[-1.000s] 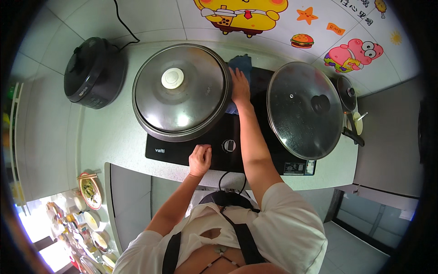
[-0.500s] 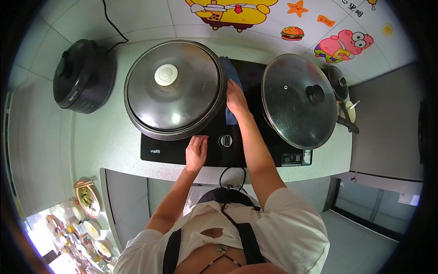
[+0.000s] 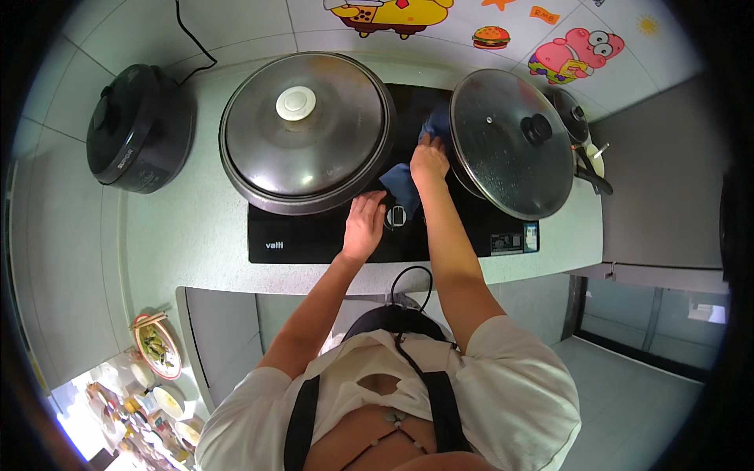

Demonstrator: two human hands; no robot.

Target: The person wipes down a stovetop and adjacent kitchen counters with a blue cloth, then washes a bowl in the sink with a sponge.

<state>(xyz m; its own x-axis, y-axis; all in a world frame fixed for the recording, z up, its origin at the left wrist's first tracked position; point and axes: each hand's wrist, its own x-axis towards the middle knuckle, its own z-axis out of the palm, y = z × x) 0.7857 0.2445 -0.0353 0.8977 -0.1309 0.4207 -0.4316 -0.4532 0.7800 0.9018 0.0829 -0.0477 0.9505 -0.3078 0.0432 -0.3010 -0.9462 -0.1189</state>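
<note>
My right hand (image 3: 430, 162) is closed on a blue cloth (image 3: 401, 186) on the black cooktop (image 3: 330, 247). Part of the cloth bunches up beyond the fingers, against the side of the right-hand wok, and a loose end trails to the left. My left hand (image 3: 364, 228), fingers stretched out, rests by the lower right rim of a large lidded metal pot (image 3: 314, 157) and close to the cloth's loose end. Its fingertips come near that rim; whether they touch it I cannot tell. To the right sits a wok with a glass lid (image 3: 510, 169); the lid has a black knob.
A black electric cooker (image 3: 141, 129) stands on the counter at the left. Beside the wok's handle (image 3: 594, 180) is a small lidded pot (image 3: 572, 114). A round knob (image 3: 396, 217) sits at the cooktop's front. A plate of food with chopsticks (image 3: 158, 347) lies at the lower left.
My right hand has moved right with the cloth, from the large pot's side to the wok's. My left hand has shifted slightly right and forward, its fingers straightening.
</note>
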